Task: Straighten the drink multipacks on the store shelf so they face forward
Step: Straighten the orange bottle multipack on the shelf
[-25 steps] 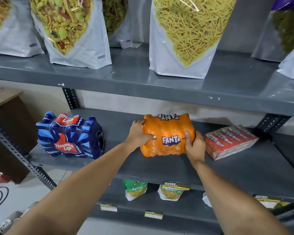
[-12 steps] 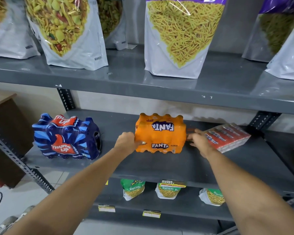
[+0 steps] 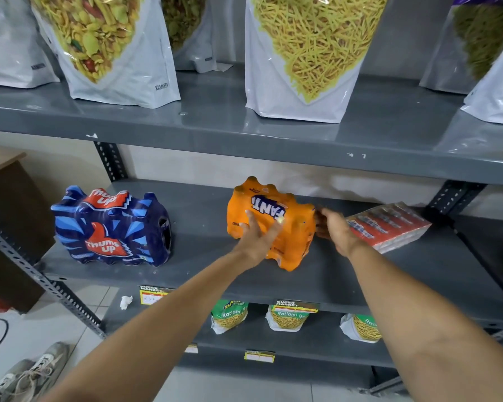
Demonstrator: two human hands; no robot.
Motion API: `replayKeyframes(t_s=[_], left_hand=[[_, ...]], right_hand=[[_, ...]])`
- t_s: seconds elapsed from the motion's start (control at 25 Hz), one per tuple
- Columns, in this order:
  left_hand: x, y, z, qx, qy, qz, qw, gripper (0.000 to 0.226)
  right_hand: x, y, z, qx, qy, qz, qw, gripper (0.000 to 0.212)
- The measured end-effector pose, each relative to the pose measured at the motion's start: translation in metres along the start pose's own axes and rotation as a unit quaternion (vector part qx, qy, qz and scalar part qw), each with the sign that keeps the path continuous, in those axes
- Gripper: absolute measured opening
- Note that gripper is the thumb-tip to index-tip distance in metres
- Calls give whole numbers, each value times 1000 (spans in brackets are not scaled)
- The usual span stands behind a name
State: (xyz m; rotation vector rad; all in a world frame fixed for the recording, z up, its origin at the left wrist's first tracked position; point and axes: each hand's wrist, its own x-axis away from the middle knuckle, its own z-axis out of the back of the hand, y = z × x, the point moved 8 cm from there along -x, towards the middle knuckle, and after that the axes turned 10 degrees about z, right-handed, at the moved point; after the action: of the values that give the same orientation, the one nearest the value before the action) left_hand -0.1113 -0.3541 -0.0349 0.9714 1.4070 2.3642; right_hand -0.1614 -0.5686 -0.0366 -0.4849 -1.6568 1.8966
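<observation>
An orange Fanta multipack (image 3: 295,227) stands in the middle of the grey shelf (image 3: 204,268), turned at an angle so one corner points forward. My left hand (image 3: 259,236) presses flat on its front left face with fingers spread. My right hand (image 3: 336,230) holds its right side, fingers curled behind it. A blue Thums Up multipack (image 3: 111,227) stands to the left, logo facing out, touched by neither hand. A red multipack (image 3: 389,226) lies flat and skewed just right of my right hand.
The upper shelf (image 3: 244,132) overhangs closely and carries large snack bags (image 3: 302,53). Small green snack bags (image 3: 288,319) sit on the shelf below. A brown cabinet (image 3: 9,227) stands at the left, and shoes (image 3: 26,375) lie on the floor.
The Fanta multipack went from tipped towards me to upright and square on the shelf, and is now rotated to an angle. My left hand shifted from its left side onto its front face.
</observation>
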Motion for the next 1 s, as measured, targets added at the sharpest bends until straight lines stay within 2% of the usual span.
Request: replayKeyframes(t_s=[0.08,0.2,0.32,0.4,0.48,0.6,0.72,0.84,1.0], left_hand=[[4,1,-18,34,0,-33,999,119],[6,-1,-24,33,70,-50,996,126],[4,-5,-11,18,138,-70,988,115],[-5,-9,7,11,114,-92,989,103],[-18,-15,31,59,39,-97,993,91],[-31,-18,64,107,-30,-90,990,66],[-34,-16,79,108,-81,-86,987,43],[-35,-21,92,137,-58,-57,987,42],[-46,-24,108,164,20,4,986,62]], right_hand=[[7,4,1,2,-10,6,1000,38],[17,13,-4,-2,-29,5,1000,42],[22,19,-13,5,-60,-18,998,49],[22,14,-26,40,-104,-21,994,62],[16,-1,-39,95,-112,8,989,70],[0,-40,-50,209,-57,115,969,71],[-14,-60,-64,232,-110,163,953,64],[-21,-61,-66,273,-156,154,937,51],[-10,-58,-57,309,-93,169,931,38]])
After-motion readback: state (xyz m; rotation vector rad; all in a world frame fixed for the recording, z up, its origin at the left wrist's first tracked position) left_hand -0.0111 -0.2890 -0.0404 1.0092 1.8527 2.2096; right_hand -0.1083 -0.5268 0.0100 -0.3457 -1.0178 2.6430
